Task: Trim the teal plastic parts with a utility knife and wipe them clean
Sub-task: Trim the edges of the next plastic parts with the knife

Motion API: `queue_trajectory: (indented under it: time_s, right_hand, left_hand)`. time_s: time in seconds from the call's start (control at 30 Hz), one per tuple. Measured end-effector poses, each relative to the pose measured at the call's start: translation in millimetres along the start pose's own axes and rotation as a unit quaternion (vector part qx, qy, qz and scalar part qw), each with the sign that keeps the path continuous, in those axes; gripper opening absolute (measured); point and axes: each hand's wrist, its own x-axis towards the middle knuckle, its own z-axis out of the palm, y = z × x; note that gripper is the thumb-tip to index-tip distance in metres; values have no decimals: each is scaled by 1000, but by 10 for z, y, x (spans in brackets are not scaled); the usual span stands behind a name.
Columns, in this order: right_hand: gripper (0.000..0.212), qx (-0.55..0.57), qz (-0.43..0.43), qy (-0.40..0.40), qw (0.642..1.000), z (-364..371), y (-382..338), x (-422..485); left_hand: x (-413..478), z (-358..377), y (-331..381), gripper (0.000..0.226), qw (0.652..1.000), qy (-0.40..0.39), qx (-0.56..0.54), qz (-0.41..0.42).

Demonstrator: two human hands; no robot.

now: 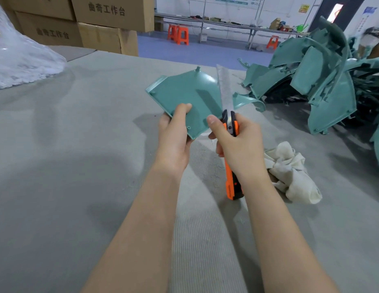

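Observation:
My left hand (173,136) grips the near corner of a flat teal plastic part (182,96), thumb on its top face, holding it above the table. My right hand (237,142) is closed around an orange and black utility knife (232,180). The knife's long blade (224,87) is extended and lies along the right edge of the part. A crumpled white cloth (294,172) rests on the table just right of my right wrist.
A large pile of teal plastic parts (315,77) fills the table's right side. A grey mat (78,144) covers the table. A clear plastic bag (19,58) sits at far left, cardboard boxes (95,24) behind it. Orange stools (179,34) stand on the floor beyond.

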Motion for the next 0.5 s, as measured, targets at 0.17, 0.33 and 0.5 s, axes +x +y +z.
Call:
queue_trajectory:
  time_s: [0.17,0.33,0.5]
  right_hand:
    - [28,53,13,85,995,-143,68,70]
    - [29,82,60,159,982,-304,141,154]
    - [33,116,83,163,976,-335,155,160]
  left_hand:
    - [-2,-13,-16,10,999,-37,18,7]
    - [-20,-10,-2,14,999,-40,15,-2]
    - [1,-43,15,11,1000,13,-14,-16]
